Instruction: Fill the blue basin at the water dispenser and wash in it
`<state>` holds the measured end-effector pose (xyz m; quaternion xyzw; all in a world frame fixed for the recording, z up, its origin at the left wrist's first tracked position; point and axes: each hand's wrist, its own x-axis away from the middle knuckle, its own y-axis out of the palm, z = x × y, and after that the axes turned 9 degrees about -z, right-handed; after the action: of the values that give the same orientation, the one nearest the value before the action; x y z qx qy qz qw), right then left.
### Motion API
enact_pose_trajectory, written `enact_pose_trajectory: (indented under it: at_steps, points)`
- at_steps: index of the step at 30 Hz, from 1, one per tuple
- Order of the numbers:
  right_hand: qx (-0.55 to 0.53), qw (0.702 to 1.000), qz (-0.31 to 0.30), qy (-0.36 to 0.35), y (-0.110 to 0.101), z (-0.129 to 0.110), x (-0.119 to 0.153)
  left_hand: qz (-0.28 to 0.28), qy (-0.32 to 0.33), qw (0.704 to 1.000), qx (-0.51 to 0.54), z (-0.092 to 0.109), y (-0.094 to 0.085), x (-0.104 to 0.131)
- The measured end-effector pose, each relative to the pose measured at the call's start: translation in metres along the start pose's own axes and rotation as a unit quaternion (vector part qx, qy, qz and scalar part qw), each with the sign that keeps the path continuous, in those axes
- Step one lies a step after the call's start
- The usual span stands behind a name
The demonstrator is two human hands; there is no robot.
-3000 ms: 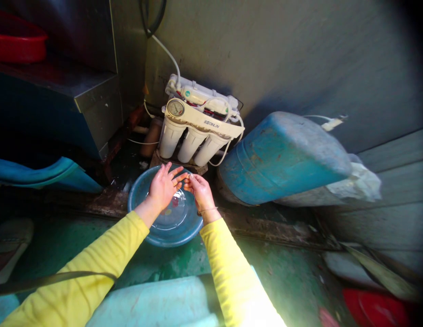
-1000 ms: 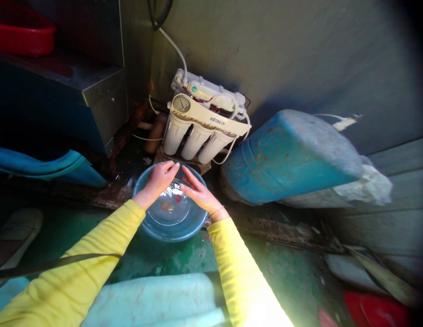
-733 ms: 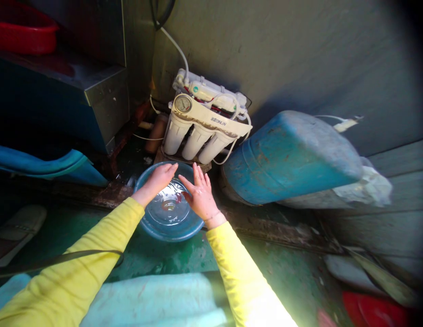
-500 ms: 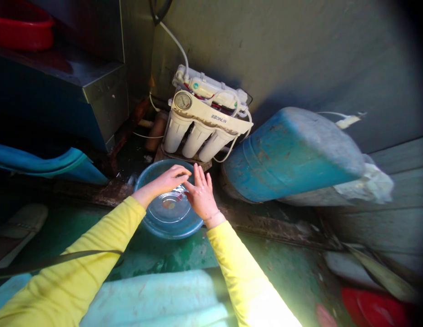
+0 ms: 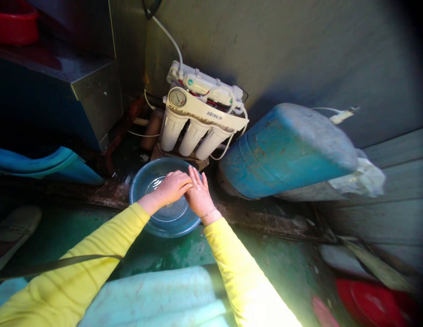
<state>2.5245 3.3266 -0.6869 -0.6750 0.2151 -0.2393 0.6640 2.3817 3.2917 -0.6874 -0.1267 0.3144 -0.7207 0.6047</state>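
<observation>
A round blue basin (image 5: pixel 175 230) with water in it stands on the wet green floor, and both hands are over it. My left hand (image 5: pixel 173 186) has its fingers curled around the thumb side of my right hand. My right hand (image 5: pixel 198 193) is spread, back upward, its fingers pointing away from me and slightly apart. Both hands look wet. A thin band circles the right wrist. Just behind the basin is a white water filter unit (image 5: pixel 197 116) with a round gauge and three canisters.
A blue tank (image 5: pixel 282 152) leans at the right of the filter, with a white plastic bag (image 5: pixel 364 177) behind it. Red tubs (image 5: pixel 15 22) sit upper left and lower right. A metal-edged counter (image 5: pixel 95 100) and blue plastic sheet (image 5: pixel 51 165) are left.
My left hand has moved right and closed onto my right hand's thumb side. The whole view has shifted slightly, moving the background a little to the left.
</observation>
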Motion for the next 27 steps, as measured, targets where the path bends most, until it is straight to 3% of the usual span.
enact_pose_trajectory:
  at_steps: [6, 11, 13, 17, 21, 24, 27]
  points:
    - [-0.017, 1.0, 0.01, -0.005, -0.004, -0.01, 0.0, 0.032, -0.022, 0.991, -0.126, -0.013, 0.003, 0.005]
    - [-0.022, 0.999, 0.015, -0.023, -0.008, -0.016, 0.0, 0.169, -0.105, 0.979, -0.036, -0.034, -0.008, 0.006]
    - [-0.022, 0.999, -0.002, -0.041, -0.009, -0.017, -0.001, 0.173, -0.127, 0.976, 0.024, -0.036, -0.014, 0.005]
    - [-0.027, 0.993, -0.072, -0.088, -0.011, -0.023, -0.005, 0.084, -0.075, 0.977, 0.181, -0.028, -0.022, 0.005]
    - [-0.038, 0.976, -0.125, -0.172, -0.012, -0.037, -0.005, -0.105, -0.08, 0.942, 0.31, -0.016, -0.023, 0.01]
    - [-0.019, 0.965, -0.144, -0.217, -0.01, -0.05, 0.0, -0.231, -0.115, 0.918, 0.302, -0.01, -0.022, 0.015]
    - [0.024, 0.958, -0.154, -0.241, -0.007, -0.06, 0.007, -0.298, -0.103, 0.917, 0.245, -0.003, -0.019, 0.019]
